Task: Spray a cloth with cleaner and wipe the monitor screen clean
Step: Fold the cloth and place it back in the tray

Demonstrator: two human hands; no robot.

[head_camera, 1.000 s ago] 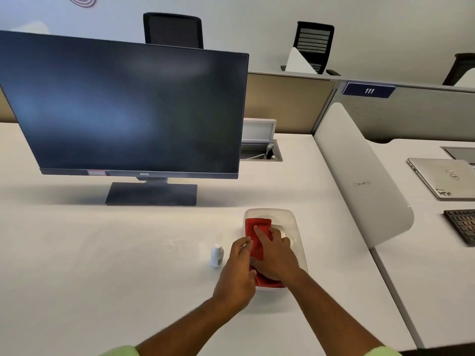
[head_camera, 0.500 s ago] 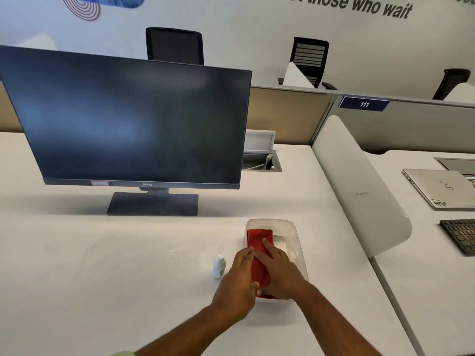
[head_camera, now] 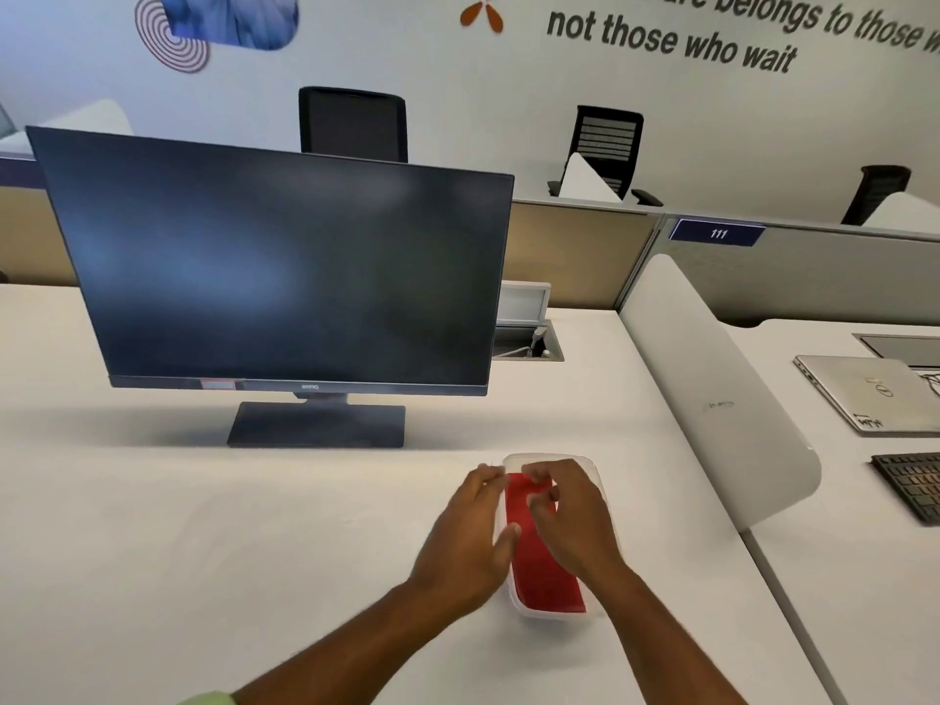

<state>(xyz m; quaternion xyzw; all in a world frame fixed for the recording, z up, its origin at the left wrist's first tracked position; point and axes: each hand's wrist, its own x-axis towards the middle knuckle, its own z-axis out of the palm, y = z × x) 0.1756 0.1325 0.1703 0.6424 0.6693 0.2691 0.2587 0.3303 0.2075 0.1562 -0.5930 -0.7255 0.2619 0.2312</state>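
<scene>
A red cloth (head_camera: 545, 577) lies folded in a clear plastic tray (head_camera: 552, 616) on the white desk. My right hand (head_camera: 572, 521) is over the cloth's far end, its fingers curled and pinching that edge. My left hand (head_camera: 465, 544) rests against the tray's left rim, with the thumb at the cloth's left edge and blurred fingertips near the far left corner. The dark monitor (head_camera: 285, 267) stands on its base at the back left, its screen off. The small white spray bottle is hidden, apparently behind my left hand.
A white curved divider (head_camera: 712, 399) borders the desk (head_camera: 152, 552) on the right. Beyond it lie a closed laptop (head_camera: 870, 394) and a black keyboard (head_camera: 910, 485). A cable hatch (head_camera: 529, 343) sits behind the monitor's right side. Office chairs stand behind the partition.
Both hands slid from the cloth's middle to its far end, and the right fingers have curled onto its edge. The bottle is now covered by my left hand. The camera has tilted up.
</scene>
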